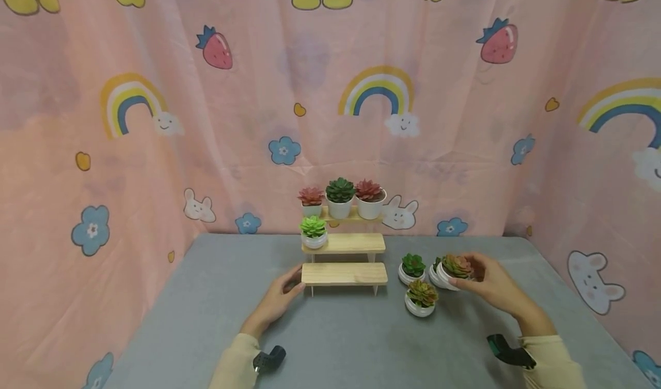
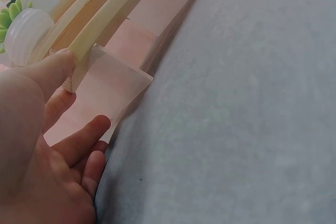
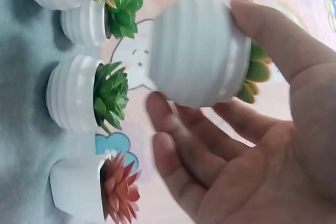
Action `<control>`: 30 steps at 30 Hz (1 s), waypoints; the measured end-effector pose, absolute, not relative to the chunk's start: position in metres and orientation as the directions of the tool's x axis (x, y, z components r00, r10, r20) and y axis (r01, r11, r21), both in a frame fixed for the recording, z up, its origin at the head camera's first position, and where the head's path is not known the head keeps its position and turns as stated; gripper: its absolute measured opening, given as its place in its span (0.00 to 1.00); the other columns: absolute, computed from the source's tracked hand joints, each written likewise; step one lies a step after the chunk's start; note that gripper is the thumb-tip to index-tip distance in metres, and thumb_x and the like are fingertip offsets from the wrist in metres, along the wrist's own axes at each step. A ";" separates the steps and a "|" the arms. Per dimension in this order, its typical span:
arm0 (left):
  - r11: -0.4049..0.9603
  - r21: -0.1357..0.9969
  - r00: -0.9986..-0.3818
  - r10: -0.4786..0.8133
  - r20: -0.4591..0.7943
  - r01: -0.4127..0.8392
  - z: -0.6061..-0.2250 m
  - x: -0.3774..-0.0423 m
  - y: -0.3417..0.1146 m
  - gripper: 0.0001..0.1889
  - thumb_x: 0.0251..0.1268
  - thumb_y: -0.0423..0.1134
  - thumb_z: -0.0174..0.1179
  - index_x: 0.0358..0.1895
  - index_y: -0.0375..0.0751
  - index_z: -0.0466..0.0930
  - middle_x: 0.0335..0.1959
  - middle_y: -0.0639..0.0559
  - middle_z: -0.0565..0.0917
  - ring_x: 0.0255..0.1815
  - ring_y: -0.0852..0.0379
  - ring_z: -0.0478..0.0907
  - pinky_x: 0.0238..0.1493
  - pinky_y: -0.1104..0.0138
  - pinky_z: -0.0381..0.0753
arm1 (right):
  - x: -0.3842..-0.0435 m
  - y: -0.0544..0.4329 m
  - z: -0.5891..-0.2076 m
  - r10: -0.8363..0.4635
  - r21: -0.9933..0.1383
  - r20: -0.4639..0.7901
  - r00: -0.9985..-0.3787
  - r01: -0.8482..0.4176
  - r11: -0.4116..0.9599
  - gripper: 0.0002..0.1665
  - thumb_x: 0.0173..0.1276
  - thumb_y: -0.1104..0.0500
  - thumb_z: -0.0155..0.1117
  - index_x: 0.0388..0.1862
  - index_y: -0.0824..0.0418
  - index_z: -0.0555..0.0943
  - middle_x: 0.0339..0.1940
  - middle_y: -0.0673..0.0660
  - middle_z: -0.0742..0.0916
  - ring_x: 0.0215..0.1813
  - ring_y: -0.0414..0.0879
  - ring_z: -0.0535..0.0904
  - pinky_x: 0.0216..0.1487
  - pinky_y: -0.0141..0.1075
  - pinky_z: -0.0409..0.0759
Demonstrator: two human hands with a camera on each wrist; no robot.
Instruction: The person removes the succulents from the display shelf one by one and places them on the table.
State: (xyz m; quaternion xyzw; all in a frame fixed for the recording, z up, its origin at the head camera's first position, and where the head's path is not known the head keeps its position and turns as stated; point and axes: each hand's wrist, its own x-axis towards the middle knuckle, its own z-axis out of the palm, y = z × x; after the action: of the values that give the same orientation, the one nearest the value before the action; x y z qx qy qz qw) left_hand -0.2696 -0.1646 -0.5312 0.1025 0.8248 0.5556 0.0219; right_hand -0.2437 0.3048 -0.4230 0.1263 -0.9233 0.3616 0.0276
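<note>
My left hand (image 1: 279,297) is at the left end of the lowest step of a three-tier wooden display stand (image 1: 343,273). In the left wrist view its thumb and index finger pinch the step's end (image 2: 79,72), above a clear leg. My right hand (image 1: 490,283) grips a white ribbed pot with a reddish-green succulent (image 1: 457,266), raised off the table in the right wrist view. Three pots line the top tier: a pink succulent (image 1: 311,201), a dark green one (image 1: 340,198) and a dark red one (image 1: 370,198). A bright green succulent (image 1: 313,232) sits at the middle tier's left end.
Right of the stand are a green succulent (image 1: 412,268) and a yellow-green one (image 1: 421,297) on the grey table (image 1: 351,343). The right wrist view also shows another green succulent (image 3: 73,93) and a red one (image 3: 79,190). A patterned pink curtain (image 1: 248,119) hangs behind.
</note>
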 end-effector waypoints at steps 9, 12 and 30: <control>0.367 0.921 -0.982 0.175 0.066 0.127 -0.532 -0.268 -0.164 0.30 0.76 0.48 0.57 0.77 0.46 0.64 0.69 0.42 0.77 0.72 0.42 0.71 0.67 0.48 0.71 | -0.247 0.315 -0.431 -0.328 -0.690 -0.031 -0.944 -0.217 0.690 0.33 0.64 0.52 0.74 0.58 0.72 0.73 0.43 0.58 0.79 0.36 0.41 0.77 0.35 0.34 0.77; 0.365 0.922 -0.982 0.176 0.066 0.127 -0.531 -0.269 -0.164 0.31 0.76 0.48 0.57 0.77 0.46 0.64 0.70 0.42 0.77 0.72 0.43 0.71 0.67 0.49 0.71 | -0.249 0.319 -0.435 -0.357 -0.694 -0.051 -0.933 -0.224 0.684 0.32 0.63 0.54 0.75 0.57 0.72 0.74 0.42 0.58 0.79 0.40 0.43 0.77 0.37 0.35 0.78; 0.341 0.930 -0.982 0.176 0.076 0.133 -0.529 -0.266 -0.164 0.30 0.75 0.46 0.58 0.77 0.46 0.65 0.71 0.42 0.76 0.73 0.42 0.71 0.69 0.43 0.69 | -0.257 0.325 -0.452 -0.383 -0.687 -0.114 -0.917 -0.206 0.697 0.33 0.60 0.56 0.78 0.57 0.74 0.76 0.47 0.61 0.83 0.47 0.49 0.78 0.42 0.41 0.81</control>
State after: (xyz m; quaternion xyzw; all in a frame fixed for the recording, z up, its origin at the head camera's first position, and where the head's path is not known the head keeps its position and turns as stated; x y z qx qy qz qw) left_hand -0.2661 -0.1637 -0.5285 0.0943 0.8187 0.5661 0.0186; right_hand -0.2566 0.3252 -0.4518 0.1613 -0.9125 0.3545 -0.1254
